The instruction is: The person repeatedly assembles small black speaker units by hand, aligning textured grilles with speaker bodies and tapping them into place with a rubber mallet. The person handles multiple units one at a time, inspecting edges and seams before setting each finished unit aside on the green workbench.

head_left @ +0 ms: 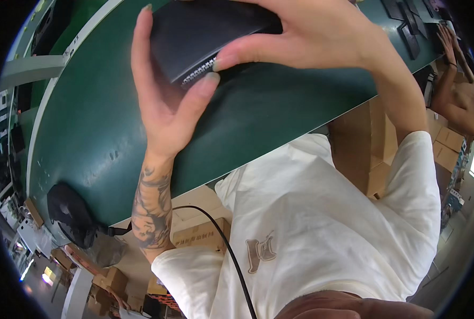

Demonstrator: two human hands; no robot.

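Both hands clamp a dark flat device [205,32] above the green desk [279,106]. The left hand [165,101] cups it from beneath with fingers [141,48] up its side. The right hand [311,37] presses its top, thumb at the perforated edge.

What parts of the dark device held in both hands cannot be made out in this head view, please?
- Dark flat device: top cut off by the picture's edge.
- Its underside: covered by the left hand.
- Its right end: hidden under the right hand.
- Perforated strip: too small for detail.
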